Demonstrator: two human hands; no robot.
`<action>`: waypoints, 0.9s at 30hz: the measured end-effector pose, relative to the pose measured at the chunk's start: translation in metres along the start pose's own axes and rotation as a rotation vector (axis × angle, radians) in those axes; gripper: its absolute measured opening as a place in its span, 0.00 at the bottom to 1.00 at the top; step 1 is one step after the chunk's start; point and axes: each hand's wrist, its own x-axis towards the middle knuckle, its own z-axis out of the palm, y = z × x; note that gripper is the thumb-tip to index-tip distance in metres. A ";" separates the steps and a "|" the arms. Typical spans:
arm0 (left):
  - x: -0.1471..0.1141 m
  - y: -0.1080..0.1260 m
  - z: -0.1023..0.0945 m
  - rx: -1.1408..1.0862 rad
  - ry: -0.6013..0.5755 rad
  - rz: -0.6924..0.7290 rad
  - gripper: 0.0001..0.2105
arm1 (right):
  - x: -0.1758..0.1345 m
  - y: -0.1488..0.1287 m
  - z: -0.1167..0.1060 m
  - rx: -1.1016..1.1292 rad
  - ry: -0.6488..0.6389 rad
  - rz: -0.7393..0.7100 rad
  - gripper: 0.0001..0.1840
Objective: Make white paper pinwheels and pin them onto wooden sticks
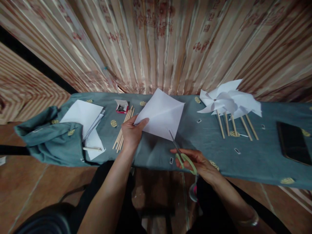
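A square sheet of white paper [162,112], with faint crease lines, is turned corner-on above the cloth. My left hand [133,131] pinches its left corner, thumb on top. In my right hand [195,159] is a pair of scissors [186,161] with light green handles, fingers in the loops. The blades point up and left and meet the paper at its near corner. Just beyond my left hand lie several thin wooden sticks [119,139]. A small red and white box [122,106] of dark metal bits stands open behind them.
White paper pinwheels [226,99] on wooden sticks lie at the right, with a black phone [293,143] beyond them. Stacked white paper [84,113] and a pen [92,149] lie at the left by bunched cloth [58,139]. A draped curtain [156,45] hangs behind the table.
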 end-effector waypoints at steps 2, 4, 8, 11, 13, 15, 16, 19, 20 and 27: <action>0.000 -0.001 0.000 -0.006 -0.007 0.009 0.12 | 0.000 0.000 0.000 0.000 0.006 0.003 0.35; 0.000 -0.002 -0.001 -0.001 -0.010 0.014 0.12 | 0.000 0.000 -0.001 0.003 0.005 0.003 0.34; -0.001 -0.002 -0.002 0.014 -0.024 0.003 0.12 | 0.000 0.000 -0.002 0.009 -0.006 0.003 0.33; -0.002 0.000 -0.001 0.010 -0.027 -0.014 0.12 | -0.001 -0.001 -0.001 0.019 0.002 0.013 0.33; -0.003 0.002 0.000 0.000 -0.019 -0.021 0.12 | -0.001 -0.001 -0.001 0.028 0.007 0.024 0.33; -0.004 0.003 0.001 -0.004 -0.014 -0.025 0.12 | -0.001 -0.001 -0.002 0.039 0.010 0.029 0.32; -0.004 0.003 0.001 -0.003 -0.010 -0.027 0.12 | -0.001 -0.001 -0.002 0.040 0.011 0.024 0.32; -0.005 0.004 0.001 -0.009 -0.006 -0.030 0.13 | -0.002 0.001 -0.004 0.014 0.002 -0.013 0.29; -0.005 0.004 0.001 -0.013 -0.007 -0.030 0.13 | -0.002 0.002 -0.004 -0.001 -0.002 -0.022 0.28; -0.006 0.005 0.002 -0.007 0.011 -0.021 0.12 | -0.001 0.004 -0.002 0.036 0.057 -0.015 0.25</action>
